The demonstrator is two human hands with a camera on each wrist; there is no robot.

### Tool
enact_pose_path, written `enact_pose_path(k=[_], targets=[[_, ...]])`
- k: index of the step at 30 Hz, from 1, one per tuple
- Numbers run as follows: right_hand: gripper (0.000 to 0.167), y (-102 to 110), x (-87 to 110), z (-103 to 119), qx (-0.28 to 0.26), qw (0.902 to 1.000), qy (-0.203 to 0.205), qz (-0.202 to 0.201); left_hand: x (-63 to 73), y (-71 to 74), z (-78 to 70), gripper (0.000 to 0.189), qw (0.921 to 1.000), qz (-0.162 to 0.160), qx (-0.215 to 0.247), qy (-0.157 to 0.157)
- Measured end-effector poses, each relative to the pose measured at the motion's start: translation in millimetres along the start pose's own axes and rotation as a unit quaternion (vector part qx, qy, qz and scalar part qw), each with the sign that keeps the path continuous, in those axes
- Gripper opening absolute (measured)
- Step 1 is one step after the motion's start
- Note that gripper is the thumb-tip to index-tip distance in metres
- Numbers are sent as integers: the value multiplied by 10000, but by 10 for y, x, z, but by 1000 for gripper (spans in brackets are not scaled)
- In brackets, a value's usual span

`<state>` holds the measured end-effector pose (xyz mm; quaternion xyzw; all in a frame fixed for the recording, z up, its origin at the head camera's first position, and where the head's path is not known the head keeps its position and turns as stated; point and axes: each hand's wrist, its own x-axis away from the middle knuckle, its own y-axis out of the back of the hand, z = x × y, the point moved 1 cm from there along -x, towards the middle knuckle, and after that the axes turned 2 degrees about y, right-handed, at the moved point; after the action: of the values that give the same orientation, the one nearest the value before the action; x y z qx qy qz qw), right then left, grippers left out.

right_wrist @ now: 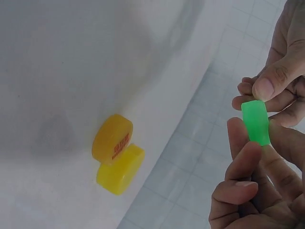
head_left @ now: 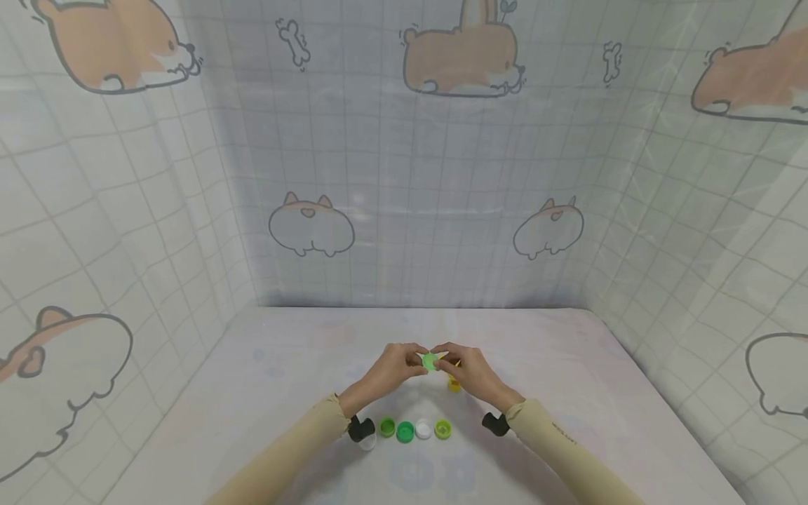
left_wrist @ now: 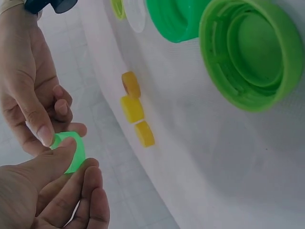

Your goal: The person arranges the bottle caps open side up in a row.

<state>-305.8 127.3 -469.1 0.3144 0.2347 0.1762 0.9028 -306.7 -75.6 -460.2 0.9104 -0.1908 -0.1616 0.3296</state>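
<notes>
Between both hands, above the table, is a light green bottle cap [head_left: 430, 361]. My left hand [head_left: 399, 366] pinches one side of it, the thumb across the cap in the left wrist view. From the other side my right hand [head_left: 468, 370] pinches its edge between thumb and fingers. In the right wrist view the cap [right_wrist: 256, 122] appears edge-on, with fingertips of both hands around it. A yellow cap [head_left: 454, 384] lies just under the right hand, which partly hides others. The left wrist view has a yellow cap [left_wrist: 132, 109] between two more yellowish ones.
Nearer the body is a row of upturned caps: a grass-green cap [head_left: 388, 427], a darker green cap [head_left: 405, 431], a white cap [head_left: 423, 429] and a yellow-green cap [head_left: 443, 429]. Another white cap [head_left: 368, 442] is partly behind the left wrist's black device [head_left: 362, 428]. Patterned curtains [head_left: 410, 161] enclose the table.
</notes>
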Motion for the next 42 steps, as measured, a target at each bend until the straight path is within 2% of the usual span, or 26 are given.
enact_pose_path(k=[8,15,24,37,42], targets=[[32,12,8,-5,100,9998,-85,118,19,24,-21,29,9994,-88,-174,-282],[30,-4,40,-36,143,9993,-31,339,52,7,-9,23,9973,-118,-605,-396],[27,-20,46,-61,822,9955,431,203,67,-3,-30,24,9964,168,-749,-351],[20,-17,56,-74,886,9933,691,287,83,-25,-25,25,9956,311,-827,-318],[23,1,68,-48,956,9926,620,417,81,-28,-35,26,9946,329,-914,-369]])
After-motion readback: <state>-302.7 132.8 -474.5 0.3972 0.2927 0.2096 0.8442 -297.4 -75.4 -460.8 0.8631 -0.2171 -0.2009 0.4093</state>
